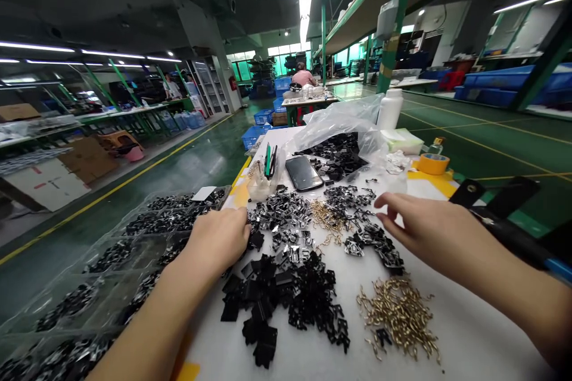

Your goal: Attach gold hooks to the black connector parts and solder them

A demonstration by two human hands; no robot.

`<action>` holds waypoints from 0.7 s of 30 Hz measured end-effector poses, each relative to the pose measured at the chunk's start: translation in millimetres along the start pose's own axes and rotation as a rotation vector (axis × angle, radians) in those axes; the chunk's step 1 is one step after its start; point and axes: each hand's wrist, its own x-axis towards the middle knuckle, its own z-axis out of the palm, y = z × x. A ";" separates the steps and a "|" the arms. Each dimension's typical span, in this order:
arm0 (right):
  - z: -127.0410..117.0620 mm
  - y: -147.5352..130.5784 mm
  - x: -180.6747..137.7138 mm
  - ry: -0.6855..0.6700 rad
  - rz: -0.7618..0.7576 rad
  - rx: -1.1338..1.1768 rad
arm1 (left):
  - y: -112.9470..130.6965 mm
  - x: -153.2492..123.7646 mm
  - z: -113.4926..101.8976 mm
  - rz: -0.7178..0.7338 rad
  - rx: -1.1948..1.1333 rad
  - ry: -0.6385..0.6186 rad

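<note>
My left hand (220, 239) is closed at the left edge of the white work surface, beside a pile of small shiny metal clips (286, 214). Its fingers curl under, so whatever they hold is hidden. Over the right side of the piles is my right hand (417, 223), thumb and forefinger bent with a gap between their tips, close to black and silver clips (378, 244). Small brass-coloured bent pieces (328, 217) lie between the hands, and a larger heap of brass pieces (400, 315) is nearer me. Black flat plates (257, 289) and small black parts (315, 292) lie front centre.
On the left stands a clear compartment tray (105, 274) full of metal parts. Farther back are a phone (304, 173), green-handled tweezers (268, 161), a plastic bag (344, 116) of black parts, a white bottle (390, 109) and orange tape (432, 164). A person (304, 77) sits beyond.
</note>
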 end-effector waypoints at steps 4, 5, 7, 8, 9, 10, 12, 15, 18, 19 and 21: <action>5.1 -10.7 -4.3 -0.139 -0.141 0.058 | 1.4 1.0 -1.0 -0.012 0.008 0.004; 7.5 -14.0 -5.1 -0.158 -0.168 0.071 | 1.3 1.1 -1.1 -0.012 0.009 0.007; 13.5 -20.3 -6.4 -0.184 -0.207 0.094 | 0.7 1.1 -1.0 -0.012 0.012 0.012; 16.8 -23.0 -6.8 -0.191 -0.218 0.102 | 0.2 1.3 -0.6 -0.013 0.012 0.015; 20.1 -25.2 -7.2 -0.196 -0.226 0.107 | -0.3 1.8 0.1 -0.016 0.010 0.018; 23.2 -26.9 -7.5 -0.197 -0.232 0.110 | -0.9 2.5 0.9 -0.020 0.006 0.021; 28.2 -29.3 -7.8 -0.191 -0.240 0.111 | -2.1 4.6 3.0 -0.028 -0.011 0.032; 31.7 -30.7 -7.5 -0.171 -0.249 0.108 | -1.9 6.6 4.0 -0.044 -0.060 0.077; 30.2 -30.9 -6.4 -0.138 -0.251 0.113 | 5.1 2.7 -0.7 -0.028 -0.144 0.176; 28.7 -30.9 -5.9 -0.122 -0.250 0.118 | 9.6 -0.4 -3.0 0.000 -0.184 0.214; 24.9 -31.3 -4.8 -0.091 -0.246 0.127 | 21.8 -8.8 -6.6 0.104 -0.288 0.256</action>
